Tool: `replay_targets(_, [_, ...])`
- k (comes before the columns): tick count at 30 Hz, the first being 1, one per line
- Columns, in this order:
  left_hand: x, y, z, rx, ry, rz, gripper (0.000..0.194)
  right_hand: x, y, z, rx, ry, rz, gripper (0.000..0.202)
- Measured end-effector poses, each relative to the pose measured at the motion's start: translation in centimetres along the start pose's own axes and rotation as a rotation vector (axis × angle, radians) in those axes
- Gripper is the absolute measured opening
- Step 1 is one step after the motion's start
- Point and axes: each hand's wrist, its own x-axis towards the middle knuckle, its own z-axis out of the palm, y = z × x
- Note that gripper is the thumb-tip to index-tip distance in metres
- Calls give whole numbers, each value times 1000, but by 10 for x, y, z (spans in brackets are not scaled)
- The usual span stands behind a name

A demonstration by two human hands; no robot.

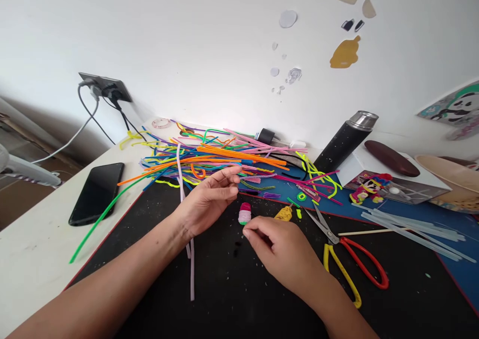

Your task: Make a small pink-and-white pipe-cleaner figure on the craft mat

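Observation:
My left hand (213,199) is raised palm up, its fingers loosely bent and apart from the thumb, with nothing visible in it. Long lilac pipe cleaners (192,279) pass behind its wrist. The thumb and forefinger of my right hand (279,247) are pinched together at the lower end of a small wrapped pipe-cleaner piece (244,214), banded magenta, lilac and green. The fingers partly hide where they meet it. Just beyond that hand lies a yellow wrapped pipe-cleaner piece (284,213). Scissors (331,237) with one yellow and one red handle rest open at the right.
A heap of coloured pipe cleaners (224,154) spreads along the wall. A phone (96,193) lies at left. A black flask (346,139), a small figure (370,187), translucent glue sticks (419,232) and a bowl (449,177) stand or lie at right. A dark mat (157,289) covers the front.

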Motion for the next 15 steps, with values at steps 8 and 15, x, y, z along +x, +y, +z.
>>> replay_targets(8, [1, 0, 1, 53, 27, 90, 45, 3, 3, -12, 424, 237, 195, 28])
replay_targets(15, [-6, 2, 5, 384, -60, 84, 29, 1, 4, -12, 564, 226, 255, 34])
